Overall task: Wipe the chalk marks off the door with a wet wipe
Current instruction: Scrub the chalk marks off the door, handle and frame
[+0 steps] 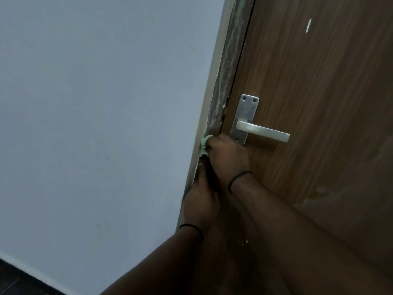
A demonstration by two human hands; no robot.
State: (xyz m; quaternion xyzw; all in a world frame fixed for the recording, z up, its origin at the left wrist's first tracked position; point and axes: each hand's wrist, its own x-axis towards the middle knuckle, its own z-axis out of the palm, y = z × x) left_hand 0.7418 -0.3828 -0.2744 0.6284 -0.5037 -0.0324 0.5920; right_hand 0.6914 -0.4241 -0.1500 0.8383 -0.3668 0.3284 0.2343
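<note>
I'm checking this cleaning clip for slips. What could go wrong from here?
The wet wipe in the right hand sits right at the wall, so it may smear residue onto the paint. It already looks bunched and green-tinted, so it might spread chalk on the door frame. The white mark high on the door could get missed.

Your picture is dim and a bit grainy. The wall (95, 124) left of the handle (262, 130) looks flat grey-blue, with soft, even light and no hard shadows on it. The handle is the brightest thing; it catches a pale shine along its bar. The door (319, 103) gets darker toward the right edge and lower down from the handle. Your arms below the handle are very dark, and you can hardly see any detail between them. Straight lines bend near the picture's edges. Nothing looks really sharp; the frame (225, 71) left of the handle looks smeary.
</note>
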